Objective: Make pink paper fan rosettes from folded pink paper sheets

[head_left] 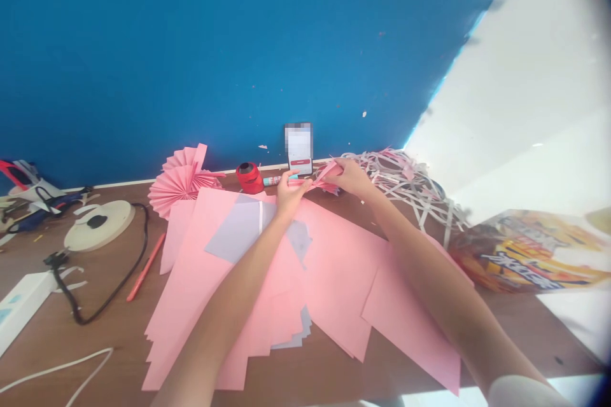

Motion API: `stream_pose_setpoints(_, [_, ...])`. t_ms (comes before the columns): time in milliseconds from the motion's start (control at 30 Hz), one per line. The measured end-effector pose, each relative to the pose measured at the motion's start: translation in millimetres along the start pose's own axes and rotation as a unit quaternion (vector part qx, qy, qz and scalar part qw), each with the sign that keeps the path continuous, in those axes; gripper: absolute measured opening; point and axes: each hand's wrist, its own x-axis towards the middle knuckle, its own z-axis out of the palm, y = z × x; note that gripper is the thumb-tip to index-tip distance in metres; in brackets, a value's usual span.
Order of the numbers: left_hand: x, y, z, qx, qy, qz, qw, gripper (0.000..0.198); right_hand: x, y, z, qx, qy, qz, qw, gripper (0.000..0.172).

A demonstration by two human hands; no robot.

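Left hand (288, 196), right hand (354, 177), fingers of both pinching the folded pink paper (327, 171) between them! Its long axis seems to run sideways, rising rightward.

A flat brown bench (277, 374) stands against a flecked, deep-blue painted wall (191, 51) adjoining a white wall (534, 102) brightened by light, at right.

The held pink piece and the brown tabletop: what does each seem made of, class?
Held pink piece: probably paper, matte, judging by its thin folds and lack of shine. Brown tabletop: smooth, perhaps wood or laminate; its even surface leaves that open.
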Motion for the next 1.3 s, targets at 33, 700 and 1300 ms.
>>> stream_pose_setpoints(33, [-0.3, 0.2, 0.4, 0.0, -0.003, -0.003, 1.0, 0.047, 0.2, 0.3, -0.8, 0.006, -0.003, -0.001, 1.0, 0.028])
stream_pose_setpoints(700, [1.4, 4.2, -1.4, -0.151, -0.141, -0.076, 0.975, 0.044, 1.6, 6.6, -12.3, 0.13, -0.106, -0.053, 0.984, 0.02])
stream_pose_setpoints(1300, [-1.9, 7.1, 3.7, -0.092, -0.113, -0.031, 0.989, 0.041, -6.3, -10.5, -2.1, -0.176, -0.01, -0.069, 0.982, 0.03])
